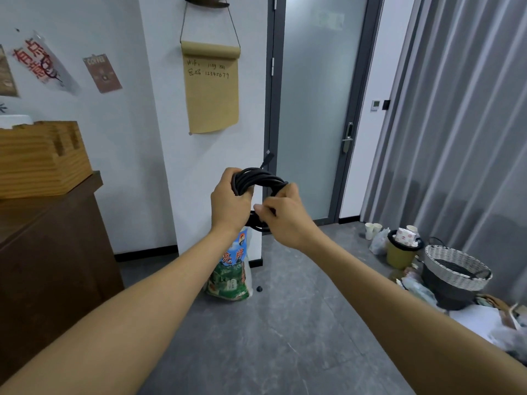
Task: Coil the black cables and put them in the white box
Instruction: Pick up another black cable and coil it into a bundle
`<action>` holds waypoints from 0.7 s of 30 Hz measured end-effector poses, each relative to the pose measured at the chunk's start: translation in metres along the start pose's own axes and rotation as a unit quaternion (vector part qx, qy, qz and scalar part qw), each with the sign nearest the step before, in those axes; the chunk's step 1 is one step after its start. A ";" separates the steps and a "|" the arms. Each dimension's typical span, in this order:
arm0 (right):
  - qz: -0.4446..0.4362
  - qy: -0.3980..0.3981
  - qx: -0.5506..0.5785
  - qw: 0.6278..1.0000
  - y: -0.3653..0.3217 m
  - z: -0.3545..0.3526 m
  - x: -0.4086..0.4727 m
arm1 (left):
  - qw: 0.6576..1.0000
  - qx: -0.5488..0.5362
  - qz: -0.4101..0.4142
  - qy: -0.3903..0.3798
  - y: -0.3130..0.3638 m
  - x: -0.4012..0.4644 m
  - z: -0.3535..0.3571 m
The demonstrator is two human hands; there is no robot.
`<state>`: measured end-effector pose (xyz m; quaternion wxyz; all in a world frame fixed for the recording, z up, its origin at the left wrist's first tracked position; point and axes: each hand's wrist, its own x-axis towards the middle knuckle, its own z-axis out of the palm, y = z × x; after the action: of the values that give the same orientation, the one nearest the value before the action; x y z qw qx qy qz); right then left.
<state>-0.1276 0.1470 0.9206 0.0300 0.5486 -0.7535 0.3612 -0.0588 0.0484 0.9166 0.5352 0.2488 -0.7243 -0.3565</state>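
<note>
A black cable [261, 179] is wound into a coil of several loops and held up at chest height in front of a white pillar. My left hand [229, 202] grips the coil's left side, fingers curled round the loops. My right hand [285, 216] holds the right side and pinches the strand at the coil's lower part. One plug end [268, 158] sticks up above the coil. A white box edge [14, 121] shows behind the wooden stack at far left, mostly hidden.
A brown cabinet [51, 246] with a wooden stack [40, 158] stands at left. A printed sack [231, 269] leans against the pillar. At right sit a yellow bin [400, 253], a woven basket [453, 277], paper cups and clutter by grey curtains. A glass door [316, 109] lies ahead.
</note>
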 end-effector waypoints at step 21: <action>0.175 -0.103 0.076 0.976 0.010 -0.038 0.006 | 0.983 -0.083 -0.139 0.084 -0.026 0.016 -0.027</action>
<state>-0.1521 0.1653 0.9456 -0.1529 0.4436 -0.8071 0.3583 -0.0388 0.0136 0.9100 0.5582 0.3311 -0.6027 -0.4642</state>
